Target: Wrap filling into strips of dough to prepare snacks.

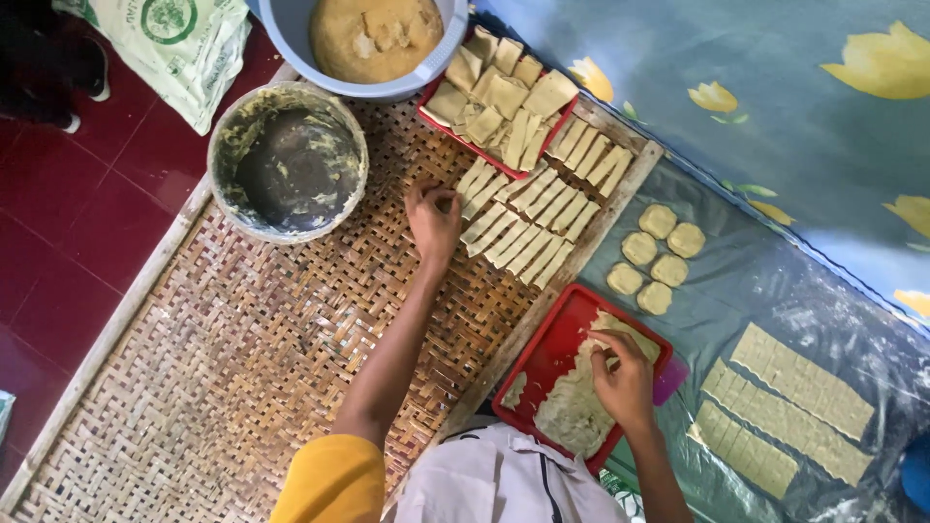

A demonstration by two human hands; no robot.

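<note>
Seeing left hand pinched, probably on a dough strip, at the woven tray's far edge; right hand pinching dough sheet in near red tray

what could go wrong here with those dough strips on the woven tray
The strips by the left hand lie packed edge to edge, so they may stick together. The pile under the right hand in the red tray looks thin and could tear when lifted.
</note>
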